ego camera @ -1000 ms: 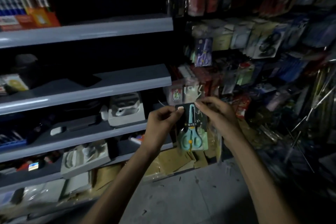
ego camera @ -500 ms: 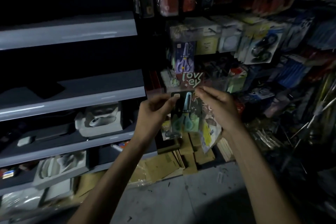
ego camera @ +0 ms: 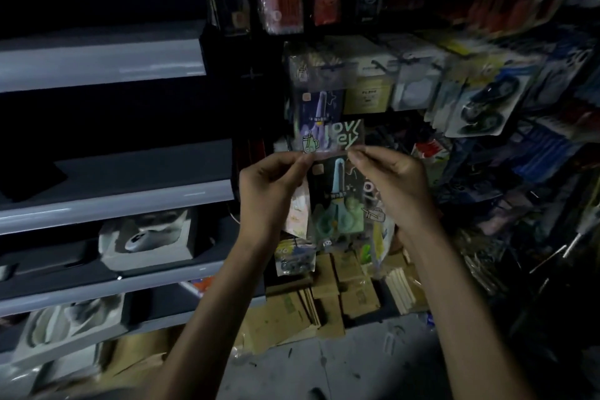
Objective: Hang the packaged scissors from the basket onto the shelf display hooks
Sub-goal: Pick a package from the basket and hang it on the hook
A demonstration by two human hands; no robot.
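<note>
Head view shows me a purple scissors pack (ego camera: 319,114) hanging directly above the packaged scissors (ego camera: 336,201), its lower part covered by their clear printed top flap. Left of the packaged scissors run grey shelves (ego camera: 113,201) with a white boxed item (ego camera: 149,240); below them lie brown paper packets (ego camera: 341,286), and up to their right hangs a black-handled scissors pack (ego camera: 483,104). Both hands sit at the top corners, left hand (ego camera: 269,185) and right hand (ego camera: 393,185) each pinching the flap between thumb and forefinger, other fingers curled, the pack hanging upright
</note>
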